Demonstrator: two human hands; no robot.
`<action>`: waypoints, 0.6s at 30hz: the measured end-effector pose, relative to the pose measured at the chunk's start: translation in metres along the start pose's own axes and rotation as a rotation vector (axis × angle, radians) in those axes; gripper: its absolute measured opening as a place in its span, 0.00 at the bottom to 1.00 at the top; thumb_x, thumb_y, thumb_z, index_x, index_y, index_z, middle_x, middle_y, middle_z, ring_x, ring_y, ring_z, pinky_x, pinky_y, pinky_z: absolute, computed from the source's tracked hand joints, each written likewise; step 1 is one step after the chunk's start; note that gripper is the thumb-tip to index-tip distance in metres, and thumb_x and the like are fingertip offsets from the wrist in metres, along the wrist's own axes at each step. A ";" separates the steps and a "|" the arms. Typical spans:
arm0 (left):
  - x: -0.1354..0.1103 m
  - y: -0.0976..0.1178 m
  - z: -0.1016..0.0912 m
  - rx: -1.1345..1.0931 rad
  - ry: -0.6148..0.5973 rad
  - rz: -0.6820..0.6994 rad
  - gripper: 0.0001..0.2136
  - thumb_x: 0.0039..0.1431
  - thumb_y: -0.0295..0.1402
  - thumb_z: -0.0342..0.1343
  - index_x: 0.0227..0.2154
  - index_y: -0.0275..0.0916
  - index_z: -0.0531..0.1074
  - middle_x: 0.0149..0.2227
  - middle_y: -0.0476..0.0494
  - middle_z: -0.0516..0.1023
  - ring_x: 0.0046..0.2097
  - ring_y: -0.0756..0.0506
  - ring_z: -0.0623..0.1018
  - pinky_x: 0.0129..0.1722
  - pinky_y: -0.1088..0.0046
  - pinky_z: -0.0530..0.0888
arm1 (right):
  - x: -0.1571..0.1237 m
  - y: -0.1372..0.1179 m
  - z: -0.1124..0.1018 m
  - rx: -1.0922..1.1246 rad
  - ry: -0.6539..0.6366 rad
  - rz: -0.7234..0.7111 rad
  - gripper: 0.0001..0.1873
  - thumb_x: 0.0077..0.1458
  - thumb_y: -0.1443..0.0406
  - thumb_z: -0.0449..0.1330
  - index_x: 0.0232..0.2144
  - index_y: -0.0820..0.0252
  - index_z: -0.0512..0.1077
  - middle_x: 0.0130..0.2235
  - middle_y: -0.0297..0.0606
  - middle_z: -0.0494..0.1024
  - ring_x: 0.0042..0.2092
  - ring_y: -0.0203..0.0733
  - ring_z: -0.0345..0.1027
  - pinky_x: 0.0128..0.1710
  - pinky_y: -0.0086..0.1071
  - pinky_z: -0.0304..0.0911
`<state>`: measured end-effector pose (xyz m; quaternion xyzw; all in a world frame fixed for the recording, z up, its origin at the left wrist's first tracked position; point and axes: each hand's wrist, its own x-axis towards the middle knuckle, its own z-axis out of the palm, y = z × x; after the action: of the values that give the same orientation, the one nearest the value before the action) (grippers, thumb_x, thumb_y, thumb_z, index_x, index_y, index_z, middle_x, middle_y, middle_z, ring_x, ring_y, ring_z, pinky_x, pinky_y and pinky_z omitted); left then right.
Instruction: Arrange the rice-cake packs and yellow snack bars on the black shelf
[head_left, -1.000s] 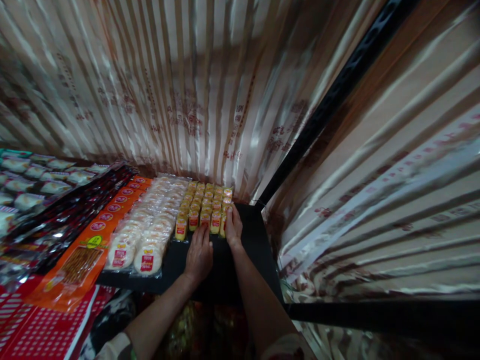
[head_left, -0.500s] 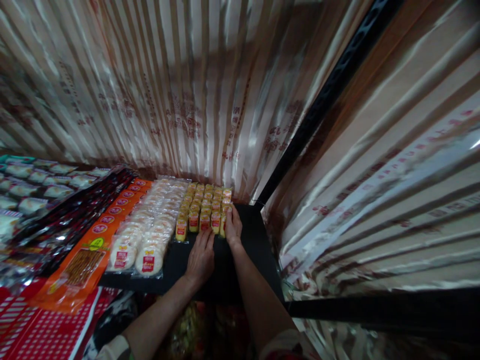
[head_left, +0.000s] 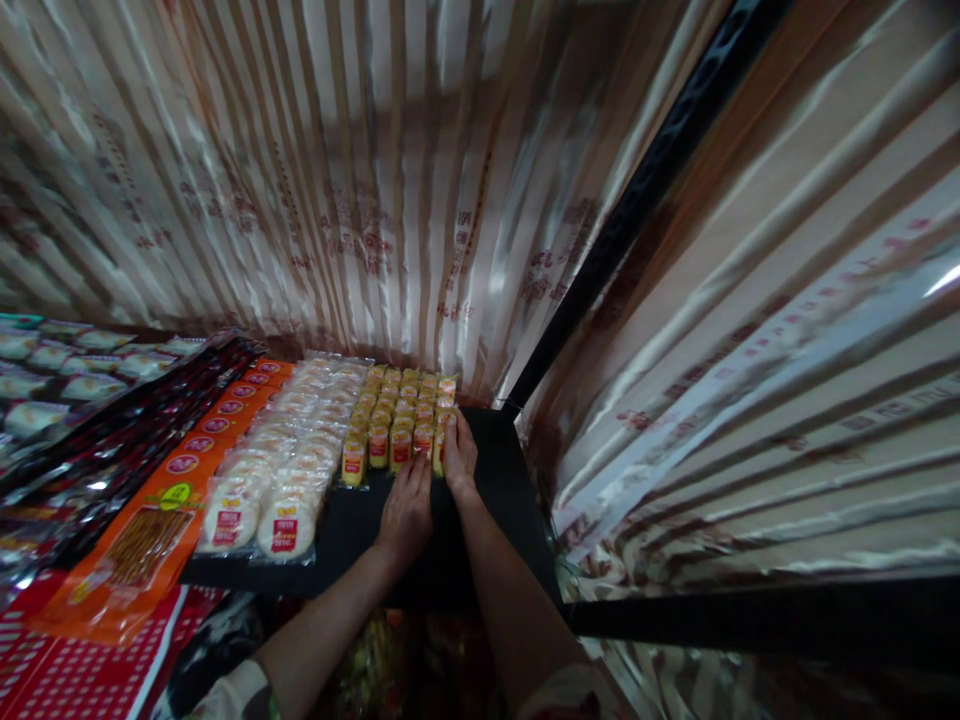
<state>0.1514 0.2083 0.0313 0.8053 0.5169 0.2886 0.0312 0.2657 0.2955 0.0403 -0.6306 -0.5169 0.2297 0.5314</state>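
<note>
Several rows of small yellow snack packs (head_left: pixel 397 410) with red labels stand on a black shelf (head_left: pixel 495 500). My left hand (head_left: pixel 405 505) lies flat on the shelf, fingers stretched out and touching the front row of yellow packs. My right hand (head_left: pixel 459 452) rests against the right end of that front row, fingers pressed along the packs; whether it grips one I cannot tell. Left of the yellow packs lie rows of round white cakes (head_left: pixel 289 465) in clear wrappers with red labels.
Orange snack bags (head_left: pixel 161 495) and dark glossy packets (head_left: pixel 90 450) lie further left, with pale wrapped goods (head_left: pixel 45 360) beyond. Shiny striped gift-wrap sheets (head_left: pixel 360 180) hang behind and to the right (head_left: pixel 787 330). A black post (head_left: pixel 637 200) rises at the shelf's corner.
Both hands stay at the front row of yellow packs; the left hand has edged slightly toward the right hand. The view has shifted a little.
</note>
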 end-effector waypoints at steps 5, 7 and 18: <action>-0.001 0.004 0.000 -0.103 -0.041 0.013 0.27 0.51 0.17 0.38 0.57 0.26 0.57 0.59 0.30 0.61 0.62 0.40 0.58 0.57 0.56 0.65 | 0.000 0.001 0.000 -0.014 0.000 -0.008 0.28 0.57 0.50 0.42 0.51 0.59 0.67 0.52 0.43 0.71 0.54 0.45 0.62 0.56 0.41 0.54; -0.001 0.006 0.002 -0.165 -0.042 -0.005 0.28 0.50 0.17 0.37 0.57 0.25 0.56 0.60 0.29 0.60 0.63 0.40 0.57 0.58 0.56 0.64 | 0.000 0.001 0.000 -0.019 0.000 -0.004 0.29 0.57 0.50 0.42 0.51 0.61 0.67 0.52 0.45 0.70 0.54 0.45 0.62 0.56 0.41 0.54; 0.007 0.020 0.007 -0.364 0.055 -0.136 0.22 0.62 0.29 0.37 0.59 0.30 0.53 0.61 0.31 0.58 0.64 0.41 0.51 0.60 0.52 0.60 | 0.000 0.002 0.000 -0.011 0.006 -0.005 0.28 0.57 0.51 0.43 0.50 0.59 0.67 0.52 0.43 0.70 0.54 0.44 0.62 0.56 0.40 0.54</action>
<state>0.1736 0.2068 0.0357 0.7415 0.5100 0.3964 0.1817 0.2668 0.2960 0.0382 -0.6330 -0.5179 0.2237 0.5301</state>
